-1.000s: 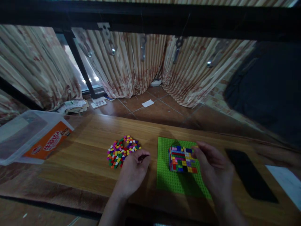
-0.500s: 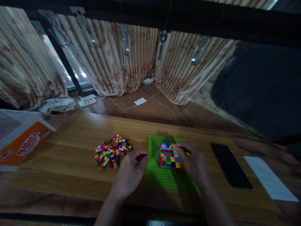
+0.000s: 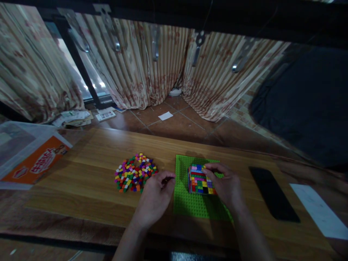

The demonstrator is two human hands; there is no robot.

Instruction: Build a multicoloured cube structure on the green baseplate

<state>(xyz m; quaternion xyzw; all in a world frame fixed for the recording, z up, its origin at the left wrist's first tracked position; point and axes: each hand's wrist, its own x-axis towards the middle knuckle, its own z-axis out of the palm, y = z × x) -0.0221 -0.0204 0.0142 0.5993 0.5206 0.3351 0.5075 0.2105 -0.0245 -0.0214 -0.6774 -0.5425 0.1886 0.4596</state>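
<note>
A block built of many coloured toy bricks stands on a green studded baseplate. My right hand reaches over its right side, thumb and fingertips closed at the top surface by a small yellowish brick. The palm and fingers hide the block's right end. Just off the baseplate's left edge, my left hand is held with thumb and forefinger pinched together; whatever may be between them is too small to make out. Left of that hand lies a loose heap of small coloured bricks, partly covered by it.
The wooden table carries a black phone-like slab and a white paper sheet on the right. A clear plastic box with an orange label stands at the left end. Striped curtains hang beyond.
The whole view has shifted slightly, so everything appears a little further right. Both hands keep nearly the same poses, the right at the block's top and the left beside the baseplate.
</note>
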